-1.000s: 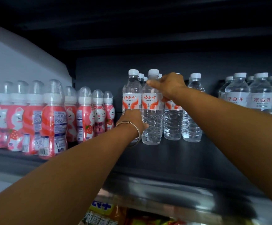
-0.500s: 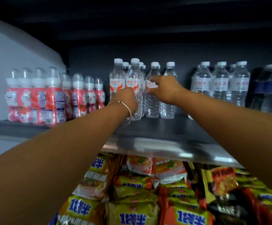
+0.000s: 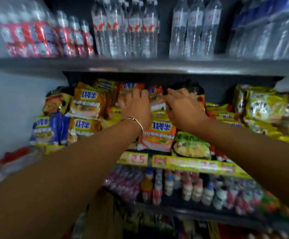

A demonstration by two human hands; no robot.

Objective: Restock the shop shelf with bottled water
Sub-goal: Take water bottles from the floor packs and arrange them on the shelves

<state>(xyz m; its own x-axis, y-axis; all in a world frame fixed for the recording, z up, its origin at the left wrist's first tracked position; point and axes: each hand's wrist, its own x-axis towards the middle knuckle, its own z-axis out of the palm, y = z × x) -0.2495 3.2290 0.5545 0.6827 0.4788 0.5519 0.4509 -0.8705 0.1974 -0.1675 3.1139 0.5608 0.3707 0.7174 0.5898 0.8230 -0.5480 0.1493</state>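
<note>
Four water bottles with red-and-white labels [image 3: 125, 31] stand in a front row on the top shelf [image 3: 140, 66], with more caps showing behind them, and just to their right, across a narrow gap, is a second group of clear water bottles [image 3: 194, 30]; further right sit larger blue-labelled bottles [image 3: 269, 31], blurred. To the left of the water are pink-labelled drink bottles [image 3: 43, 35]. So the water section looks fairly full from the front, though how deep the rows go cannot be told. Neither hand has a bottle. The left hand [image 3: 136, 107], with a thin bangle [image 3: 133, 120] at the wrist, is spread with relaxed fingers over the instant noodle packets [image 3: 157, 133] on the shelf below; it grips nothing that can be seen. The right hand [image 3: 185, 107] is likewise spread and low over the same heap, its fingertips near an orange packet [image 3: 157, 102], and whether they actually touch it is unclear in the blur. Under the noodles a yellow price strip [image 3: 183, 163] fronts a shelf of small bottles [image 3: 192, 188]. My judgement is that the placing of this batch is done or paused, and that what remains is fetching further water, no supply of which is in view.
</note>
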